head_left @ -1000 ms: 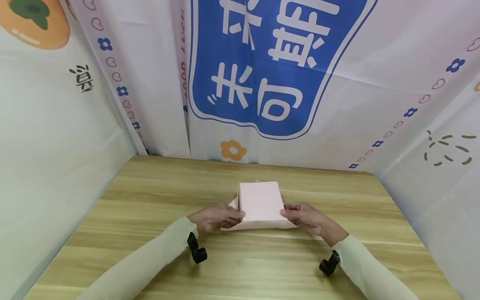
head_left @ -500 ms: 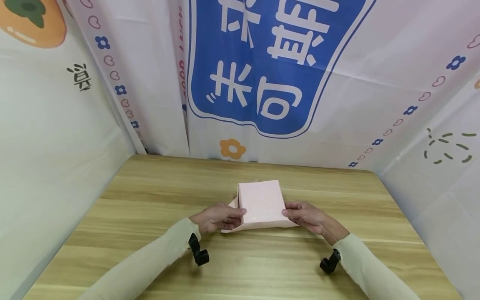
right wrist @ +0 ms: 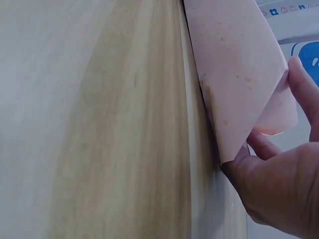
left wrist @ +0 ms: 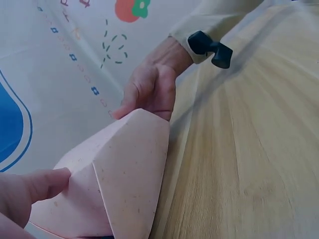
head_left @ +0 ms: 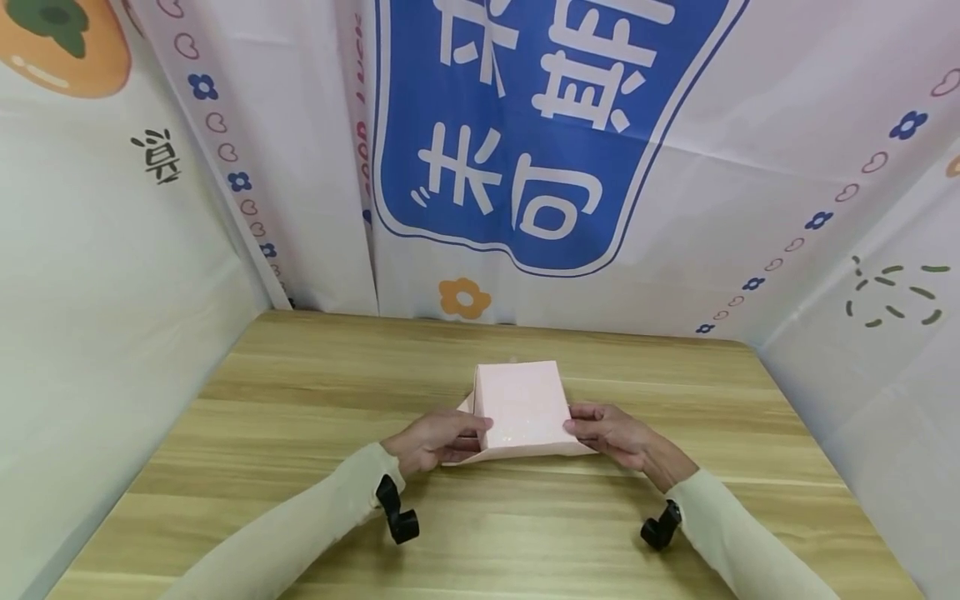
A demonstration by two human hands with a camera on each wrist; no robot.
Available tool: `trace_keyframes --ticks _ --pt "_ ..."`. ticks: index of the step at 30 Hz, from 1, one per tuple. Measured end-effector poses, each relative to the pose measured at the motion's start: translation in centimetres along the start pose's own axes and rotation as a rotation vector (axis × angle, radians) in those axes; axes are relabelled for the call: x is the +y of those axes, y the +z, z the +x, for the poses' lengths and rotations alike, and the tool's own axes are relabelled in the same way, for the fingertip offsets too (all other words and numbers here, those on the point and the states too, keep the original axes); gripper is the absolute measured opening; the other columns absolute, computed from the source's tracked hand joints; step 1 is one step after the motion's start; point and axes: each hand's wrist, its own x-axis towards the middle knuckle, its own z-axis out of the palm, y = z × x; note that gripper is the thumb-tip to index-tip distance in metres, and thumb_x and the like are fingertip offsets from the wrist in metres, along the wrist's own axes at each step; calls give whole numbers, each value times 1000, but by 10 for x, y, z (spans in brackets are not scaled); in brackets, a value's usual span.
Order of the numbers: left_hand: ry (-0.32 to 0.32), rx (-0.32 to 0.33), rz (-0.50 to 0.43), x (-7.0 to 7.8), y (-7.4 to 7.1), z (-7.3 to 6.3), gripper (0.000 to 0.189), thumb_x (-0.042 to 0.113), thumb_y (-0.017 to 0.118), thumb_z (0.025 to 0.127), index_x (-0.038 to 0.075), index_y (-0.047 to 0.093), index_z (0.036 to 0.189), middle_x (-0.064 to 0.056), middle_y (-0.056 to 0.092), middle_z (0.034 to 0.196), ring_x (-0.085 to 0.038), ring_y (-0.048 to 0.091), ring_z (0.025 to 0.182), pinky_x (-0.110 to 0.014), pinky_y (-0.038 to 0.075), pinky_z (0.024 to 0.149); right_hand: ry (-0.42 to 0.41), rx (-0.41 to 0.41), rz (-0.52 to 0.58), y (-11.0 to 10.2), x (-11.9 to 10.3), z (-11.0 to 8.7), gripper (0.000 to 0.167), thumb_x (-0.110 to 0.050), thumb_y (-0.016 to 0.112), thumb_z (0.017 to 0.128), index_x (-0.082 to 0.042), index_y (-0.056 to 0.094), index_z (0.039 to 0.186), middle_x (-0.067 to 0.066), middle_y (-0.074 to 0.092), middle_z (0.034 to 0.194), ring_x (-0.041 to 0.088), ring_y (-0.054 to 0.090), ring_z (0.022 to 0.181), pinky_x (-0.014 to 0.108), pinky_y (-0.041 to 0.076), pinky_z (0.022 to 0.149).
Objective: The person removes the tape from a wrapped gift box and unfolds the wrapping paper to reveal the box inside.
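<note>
A pink box-shaped piece of paper or thin card with gold flecks sits mid-table, its flat square top facing up. Along its near side a folded panel flares out into a pointed corner at each end. My left hand holds the left side, thumb on the top edge and fingers low by the left corner. The right hand grips the opposite side, its thumb at the top's near right corner. Up close in the right wrist view, the pointed corner of the pink panel lies against that hand's fingers. Some left fingertips are hidden behind the paper.
Everything rests on a wood-grain table. Printed white cloth hangs behind it and along both sides. A small black camera hangs at the left wrist, another black camera at the right.
My left hand has shifted slightly right, its fingers further in at the left corner. The dark gap along the box's left side has narrowed. The right hand has barely moved.
</note>
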Motion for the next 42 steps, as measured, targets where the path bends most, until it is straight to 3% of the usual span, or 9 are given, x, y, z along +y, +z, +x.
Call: trace_keyframes --ticks 6,12,15,20,23,28,35,39,42 --pt "31 -30 28 -3 -6 -2 26 23 75 88 0 71 100 -2 71 82 -12 66 77 -25 57 72 -10 -22 23 -2 1 -1 66 -15 59 99 16 25 147 10 60 131 10 61 113 24 50 97" --pt "70 -67 33 -6 -15 0 17 20 71 91 4 70 90 1 70 77 -11 61 73 -23 51 68 -7 -17 63 -6 2 -2 66 -15 56 101 18 22 147 4 63 122 10 63 107 25 51 94" --pt "84 -71 -26 -9 -24 4 16 19 68 93 3 66 96 -1 68 85 -12 63 78 -24 52 73 -21 9 96 -12 6 -3 49 -15 56 101 12 40 139 2 66 112 12 65 100 27 54 89" --pt "178 -60 -47 -15 -38 4 22 21 64 97 2 57 103 -2 62 95 -13 63 88 -28 55 87 -95 96 170 -21 10 -7 7 -11 60 98 -8 66 101 -1 67 98 12 67 88 27 57 83" --pt "310 -85 84 -15 -42 -1 27 26 62 98 2 56 109 -1 60 96 -11 61 92 -29 52 92 -156 118 183 -22 9 -11 9 -9 62 97 -13 66 90 -3 67 95 10 67 86 26 57 82" --pt "559 -123 378 -13 -51 -7 31 30 62 98 6 56 116 -7 60 87 -13 53 80 -26 48 74 -287 93 107 -24 7 -15 16 -8 62 96 -17 65 83 -8 62 87 4 58 78 19 51 70" --pt "872 -291 651 -15 -54 -27 30 21 63 97 7 63 124 -7 73 112 -8 68 96 -28 58 80 -334 -242 -78 -33 4 -27 23 -3 53 100 -14 65 116 -8 70 108 4 62 99 24 51 89" --pt "1062 -450 936 -22 -50 -38 14 18 63 97 11 66 110 1 73 106 2 62 88 -15 54 76 -297 -401 -222 -36 5 -37 21 -7 49 102 -9 69 105 -1 74 107 9 66 99 24 51 91" --pt "1116 -511 1063 -26 -49 -42 6 19 64 97 15 66 100 4 73 104 4 62 90 -11 52 78 -242 -452 -331 -33 6 -37 46 -17 30 109 -3 73 99 8 74 111 15 67 109 22 48 98"
